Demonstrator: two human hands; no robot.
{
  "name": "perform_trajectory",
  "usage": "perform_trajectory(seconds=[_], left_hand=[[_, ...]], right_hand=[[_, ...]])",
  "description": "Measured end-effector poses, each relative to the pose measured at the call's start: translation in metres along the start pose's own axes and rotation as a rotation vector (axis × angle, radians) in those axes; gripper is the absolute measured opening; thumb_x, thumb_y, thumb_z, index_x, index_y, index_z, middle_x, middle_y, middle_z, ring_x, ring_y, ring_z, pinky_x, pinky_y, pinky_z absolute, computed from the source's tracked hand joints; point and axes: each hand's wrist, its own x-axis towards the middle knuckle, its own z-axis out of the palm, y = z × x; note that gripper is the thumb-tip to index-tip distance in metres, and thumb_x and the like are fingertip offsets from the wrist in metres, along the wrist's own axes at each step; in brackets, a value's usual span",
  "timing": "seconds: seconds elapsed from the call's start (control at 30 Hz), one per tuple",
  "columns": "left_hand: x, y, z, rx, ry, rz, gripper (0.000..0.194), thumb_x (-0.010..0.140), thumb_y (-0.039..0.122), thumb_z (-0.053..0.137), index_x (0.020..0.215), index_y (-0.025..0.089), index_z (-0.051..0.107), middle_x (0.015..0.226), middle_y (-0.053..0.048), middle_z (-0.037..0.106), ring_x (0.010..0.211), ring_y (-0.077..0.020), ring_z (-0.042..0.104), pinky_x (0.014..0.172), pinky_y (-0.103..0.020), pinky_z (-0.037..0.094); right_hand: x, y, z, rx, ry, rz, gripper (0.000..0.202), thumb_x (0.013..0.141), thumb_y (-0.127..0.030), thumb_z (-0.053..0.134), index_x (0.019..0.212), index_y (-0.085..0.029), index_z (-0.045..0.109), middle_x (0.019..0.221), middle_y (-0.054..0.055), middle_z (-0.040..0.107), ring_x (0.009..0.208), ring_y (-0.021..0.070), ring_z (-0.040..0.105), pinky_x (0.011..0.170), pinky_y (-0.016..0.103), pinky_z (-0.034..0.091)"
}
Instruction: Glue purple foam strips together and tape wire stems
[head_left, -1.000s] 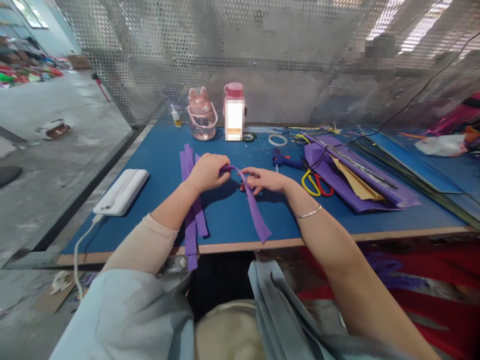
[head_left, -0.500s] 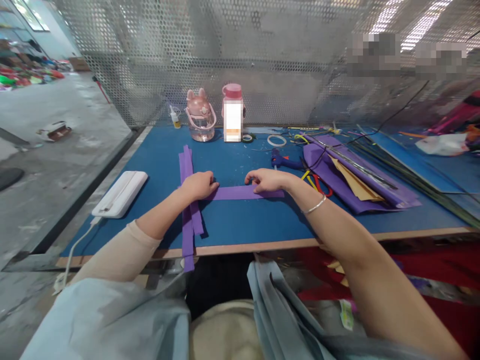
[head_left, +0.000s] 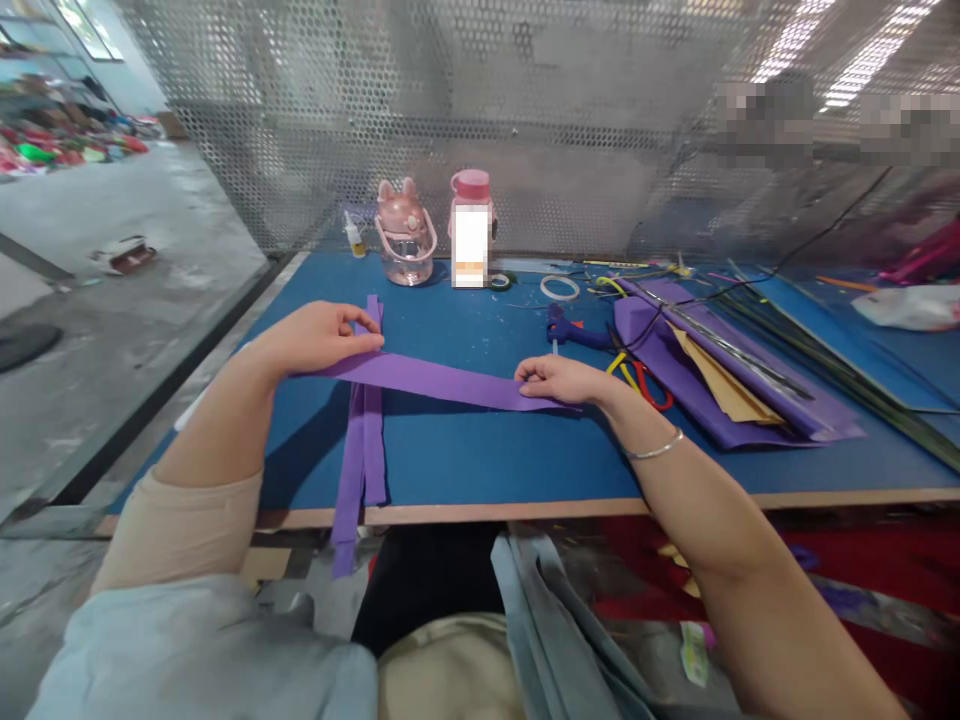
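Note:
A long purple strip (head_left: 442, 382) stretches sideways between my two hands above the blue tabletop. My left hand (head_left: 330, 335) pinches it toward its left end, raised a little over the table. Near the strip's right end, my right hand (head_left: 551, 380) grips it with closed fingers. Under the held strip, other purple strips (head_left: 373, 440) run front to back, one hanging over the table's front edge. A blue-handled tool (head_left: 581, 330) and scissors with yellow and red handles (head_left: 652, 387) lie beyond and beside my right hand.
At the back stand a pink-lidded clear jug (head_left: 406, 240), a pink-capped bottle (head_left: 472, 190) and a small glue bottle (head_left: 355, 238). A white tape ring (head_left: 559, 288) lies near them. Purple sheets (head_left: 705, 400) and green stems (head_left: 847, 375) lie at right.
My left hand has moved left and up, lifting the left part of the strip. My right hand has shifted slightly right. The crossing strips below have shifted, their lower ends now reversed.

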Motion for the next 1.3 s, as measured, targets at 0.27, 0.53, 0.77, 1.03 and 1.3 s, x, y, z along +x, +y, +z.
perform_trajectory(seconds=[0.27, 0.53, 0.77, 1.03, 1.3], left_hand=[[-0.007, 0.033, 0.033, 0.581, 0.051, -0.029, 0.026, 0.079, 0.032, 0.066, 0.101, 0.02, 0.068, 0.112, -0.013, 0.066, 0.109, -0.0366, 0.059, 0.087, -0.045, 0.046], [0.0, 0.081, 0.118, 0.017, -0.153, 0.768, 0.045, 0.08, 0.058, 0.062, 0.106, 0.021, 0.063, 0.101, -0.006, 0.062, 0.089, -0.0199, 0.061, 0.077, -0.029, 0.048], [0.001, 0.071, 0.125, 0.039, -0.067, 0.695, 0.035, 0.087, 0.054, 0.055, 0.098, 0.021, 0.063, 0.101, -0.005, 0.062, 0.087, -0.018, 0.061, 0.074, -0.028, 0.047], [-0.004, 0.079, 0.124, 0.128, -0.012, 0.707, 0.043, 0.088, 0.057, 0.054, 0.111, 0.021, 0.063, 0.103, -0.004, 0.064, 0.091, -0.0185, 0.063, 0.072, -0.028, 0.048], [-0.002, 0.075, 0.133, 0.2, 0.086, 0.782, 0.032, 0.098, 0.042, 0.042, 0.103, 0.023, 0.068, 0.098, -0.002, 0.069, 0.09, -0.0158, 0.066, 0.07, -0.026, 0.049]], right_hand=[[0.003, -0.007, 0.004, -0.19, 0.029, 0.003, 0.017, 0.073, -0.032, 0.065, 0.081, -0.017, 0.062, 0.063, -0.004, 0.052, 0.055, 0.01, 0.042, 0.053, 0.024, 0.03], [-0.004, -0.009, 0.005, 0.08, 0.012, -0.018, 0.029, 0.081, -0.034, 0.062, 0.103, -0.017, 0.053, 0.06, -0.007, 0.051, 0.048, 0.007, 0.041, 0.047, 0.02, 0.029], [-0.033, -0.001, -0.029, 0.053, -0.241, -0.109, 0.059, 0.065, -0.027, 0.076, 0.12, -0.021, 0.055, 0.097, 0.002, 0.063, 0.073, 0.0127, 0.058, 0.063, 0.023, 0.046], [-0.053, 0.006, -0.009, -0.176, -0.003, -0.142, 0.045, 0.069, -0.007, 0.056, 0.112, -0.017, 0.063, 0.095, 0.004, 0.063, 0.073, 0.0131, 0.056, 0.066, 0.025, 0.045], [-0.053, 0.013, 0.008, -0.431, 0.364, -0.422, 0.018, 0.085, -0.034, 0.066, 0.093, -0.019, 0.073, 0.101, 0.01, 0.058, 0.098, 0.0214, 0.054, 0.086, 0.034, 0.043]])
